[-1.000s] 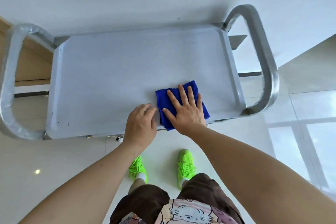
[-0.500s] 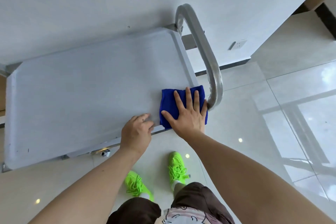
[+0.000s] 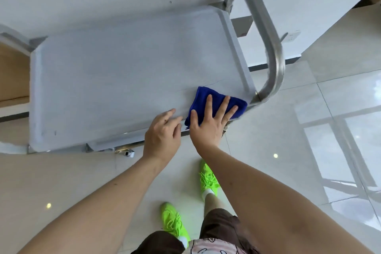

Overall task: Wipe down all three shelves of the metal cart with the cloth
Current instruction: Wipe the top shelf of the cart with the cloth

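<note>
The right hand lies flat with fingers spread straight on the folded blue cloth, pressing it onto the top shelf of the metal cart, right of centre in the frame at the shelf's near right corner. The left hand sits just beside it on the shelf's near edge, fingers loosely bent and holding nothing. The tubular handle loops up at upper right, and bright green sneakers stand on the glossy tiled floor below.
</note>
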The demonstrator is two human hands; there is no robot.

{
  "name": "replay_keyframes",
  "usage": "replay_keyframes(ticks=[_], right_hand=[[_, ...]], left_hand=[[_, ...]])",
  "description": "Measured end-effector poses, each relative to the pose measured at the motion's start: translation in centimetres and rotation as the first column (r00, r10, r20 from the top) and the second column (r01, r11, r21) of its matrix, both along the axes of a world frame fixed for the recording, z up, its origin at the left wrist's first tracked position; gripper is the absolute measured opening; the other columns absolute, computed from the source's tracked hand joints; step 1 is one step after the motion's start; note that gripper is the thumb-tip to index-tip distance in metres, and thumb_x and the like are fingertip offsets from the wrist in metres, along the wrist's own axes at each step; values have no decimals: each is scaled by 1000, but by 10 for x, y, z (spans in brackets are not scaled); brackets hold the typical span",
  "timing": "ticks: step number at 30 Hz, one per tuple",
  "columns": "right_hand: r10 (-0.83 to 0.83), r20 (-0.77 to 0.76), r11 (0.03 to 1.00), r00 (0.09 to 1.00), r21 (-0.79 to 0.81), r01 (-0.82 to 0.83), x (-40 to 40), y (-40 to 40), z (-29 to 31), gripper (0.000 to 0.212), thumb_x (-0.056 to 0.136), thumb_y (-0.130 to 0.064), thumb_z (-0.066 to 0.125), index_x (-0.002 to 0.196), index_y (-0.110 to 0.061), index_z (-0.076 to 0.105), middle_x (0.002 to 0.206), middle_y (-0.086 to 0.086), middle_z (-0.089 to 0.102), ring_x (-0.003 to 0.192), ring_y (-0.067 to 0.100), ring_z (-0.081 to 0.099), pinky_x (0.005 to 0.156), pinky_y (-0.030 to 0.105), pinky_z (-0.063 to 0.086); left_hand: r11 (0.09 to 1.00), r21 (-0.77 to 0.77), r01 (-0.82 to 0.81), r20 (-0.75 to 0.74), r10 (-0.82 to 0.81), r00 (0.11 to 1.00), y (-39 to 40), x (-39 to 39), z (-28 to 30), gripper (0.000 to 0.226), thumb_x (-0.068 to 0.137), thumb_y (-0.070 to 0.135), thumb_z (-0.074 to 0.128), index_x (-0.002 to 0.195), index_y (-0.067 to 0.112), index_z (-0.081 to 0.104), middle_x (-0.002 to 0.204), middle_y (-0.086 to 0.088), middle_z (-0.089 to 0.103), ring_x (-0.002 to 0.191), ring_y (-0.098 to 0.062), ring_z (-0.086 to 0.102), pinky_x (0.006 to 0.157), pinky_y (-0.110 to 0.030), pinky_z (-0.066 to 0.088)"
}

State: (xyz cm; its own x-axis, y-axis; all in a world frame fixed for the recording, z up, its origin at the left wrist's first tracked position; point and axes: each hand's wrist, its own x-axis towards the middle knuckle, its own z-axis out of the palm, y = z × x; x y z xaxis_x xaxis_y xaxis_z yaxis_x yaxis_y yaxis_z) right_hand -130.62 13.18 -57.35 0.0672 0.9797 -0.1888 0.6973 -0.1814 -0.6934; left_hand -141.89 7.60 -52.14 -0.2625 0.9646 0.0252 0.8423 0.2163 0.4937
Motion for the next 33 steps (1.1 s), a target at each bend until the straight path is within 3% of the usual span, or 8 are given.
replay_keyframes(ticks=[3, 10, 13, 15, 17, 23, 29, 33], right_hand=[[61, -16, 998, 998, 13, -60, -40, -25, -5, 71, 95, -57, 46, 157, -37, 20, 164, -9, -25, 144, 23, -38, 121, 46, -3], [277, 46, 959, 960, 47, -279, -123, -82, -8, 68, 97, -56, 49, 157, -40, 21, 167, -5, -15, 146, 28, -33, 119, 37, 0], [339, 95, 939, 936, 25, -343, -152, -100, -8, 67, 97, -56, 47, 156, -44, 16, 166, -7, -16, 146, 27, -32, 119, 41, 21], [388, 166, 918, 907, 15, -396, -174, -114, -6, 66, 98, -57, 46, 155, -47, 15, 166, -8, -14, 147, 27, -29, 107, 46, 41], [446, 240, 885, 862, 25, -465, -197, -127, -4, 62, 98, -57, 46, 153, -48, 18, 167, -7, -5, 149, 29, -21, 96, 50, 49], [500, 375, 820, 780, 83, -566, -263, -152, -8, 53, 98, -52, 51, 147, -48, 33, 162, -5, 18, 147, 38, 1, 88, 61, 39], [492, 259, 784, 831, 284, -552, -300, -179, -11, 37, 94, -37, 65, 130, -39, 61, 146, 0, 47, 140, 43, 24, 78, 54, 36], [630, 256, 624, 733, 395, -674, -309, -200, -11, 28, 90, -26, 72, 117, -25, 71, 129, 8, 59, 128, 46, 40, 75, 51, 38]], left_hand=[[998, 32, -53, -7, 53, 999, -39, -31, 0, 19, 87, 5, 66, 103, 9, 74, 125, -10, 66, 115, -28, 60, 89, -38, 53], [945, 2, -326, -50, 325, 944, -139, -114, 3, 20, 88, 7, 66, 107, 8, 73, 124, -12, 65, 115, -31, 58, 89, -41, 52], [903, -19, -429, -54, 427, 903, -191, -141, -1, 23, 86, 4, 66, 107, 9, 73, 121, -11, 66, 114, -31, 58, 89, -43, 53], [871, -45, -489, -61, 486, 872, -223, -154, -7, 25, 83, 0, 66, 105, 10, 73, 120, -11, 66, 113, -33, 58, 87, -44, 54], [834, -72, -546, -54, 544, 837, -252, -162, -16, 26, 82, -1, 68, 105, 9, 73, 121, -13, 66, 114, -34, 58, 88, -45, 54], [780, -98, -618, -46, 617, 786, -317, -169, -58, 27, 76, -4, 71, 99, 9, 74, 116, -14, 68, 106, -36, 63, 81, -41, 56], [748, -136, -649, -14, 654, 757, -353, -165, -91, 28, 73, -5, 73, 95, 12, 75, 115, -14, 68, 103, -36, 64, 82, -41, 56], [731, -144, -667, -5, 673, 739, -364, -166, -95, 28, 73, -5, 73, 96, 11, 74, 114, -14, 69, 103, -36, 64, 83, -40, 55]])
